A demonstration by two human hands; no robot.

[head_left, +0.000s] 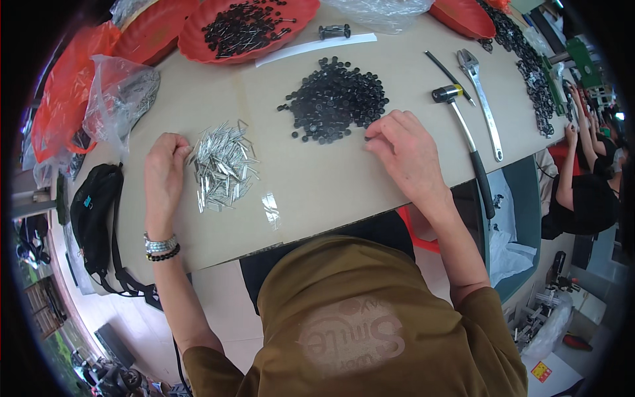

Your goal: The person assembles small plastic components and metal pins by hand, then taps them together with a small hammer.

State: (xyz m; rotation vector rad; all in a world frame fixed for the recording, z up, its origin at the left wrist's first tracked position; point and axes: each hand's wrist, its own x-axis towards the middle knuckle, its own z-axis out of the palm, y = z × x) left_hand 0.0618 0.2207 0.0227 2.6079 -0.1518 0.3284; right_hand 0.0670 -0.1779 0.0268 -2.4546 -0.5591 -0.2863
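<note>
Silver pins point(223, 169) are seen heaped just beside the left hand point(165, 165), on its right; they are thin, straight, shiny and crossed at all angles. Small round black caps point(337, 102), dull and button-like, are piled near the right hand point(408, 159), ahead of it and to its left. Both heaps are laid on the desk point(317, 188), and neither can be counted piece by piece.

The left hand is held with its fingers curled in and its tips drawn together at the edge of the pins; whether a pin is gripped cannot be told. The right hand is bent into a near pinch, with a dark spot at its tips; whether a cap is held cannot be told.

To the right of the right hand, one hammer point(465, 126), one wrench point(485, 102) and one thin black rod point(450, 77) are laid. Three red trays point(291, 41) can be counted beyond the hands, the middle one being filled with black-headed pins point(241, 30). Two bracelets point(162, 250) are worn on the left wrist.
</note>
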